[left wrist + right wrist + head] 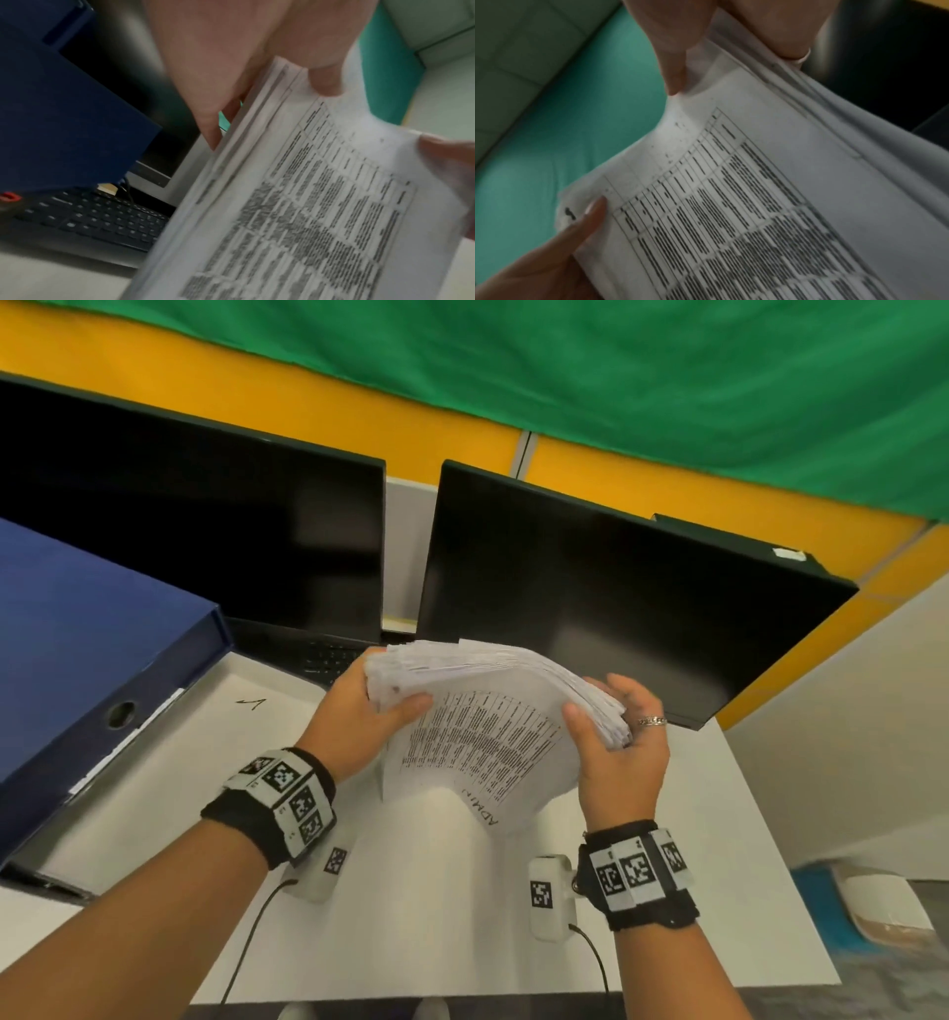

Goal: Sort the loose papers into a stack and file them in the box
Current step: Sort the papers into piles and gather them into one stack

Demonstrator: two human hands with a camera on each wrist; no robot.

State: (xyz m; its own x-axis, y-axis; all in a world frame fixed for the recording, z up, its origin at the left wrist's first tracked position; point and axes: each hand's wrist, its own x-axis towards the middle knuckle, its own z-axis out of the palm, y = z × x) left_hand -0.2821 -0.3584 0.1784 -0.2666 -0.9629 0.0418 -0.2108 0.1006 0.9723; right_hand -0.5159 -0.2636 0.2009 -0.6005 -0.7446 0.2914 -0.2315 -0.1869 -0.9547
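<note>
A thick stack of printed papers [482, 726] is held up above the white desk [421, 906], its sheets bowed and the front page showing a table of text. My left hand [359, 711] grips the stack's left edge, thumb on the front page and fingers behind. My right hand [616, 737] grips the right edge the same way, a ring on one finger. The left wrist view shows the papers [308, 203] pinched under my thumb; the right wrist view shows the same page [744, 203]. A blue file box [87, 670] lies at the left.
Two dark monitors [590, 598] stand behind the papers, with a black keyboard [97, 219] below the left one. A flat white board [169, 778] lies beside the blue box. The desk's right edge drops to the floor.
</note>
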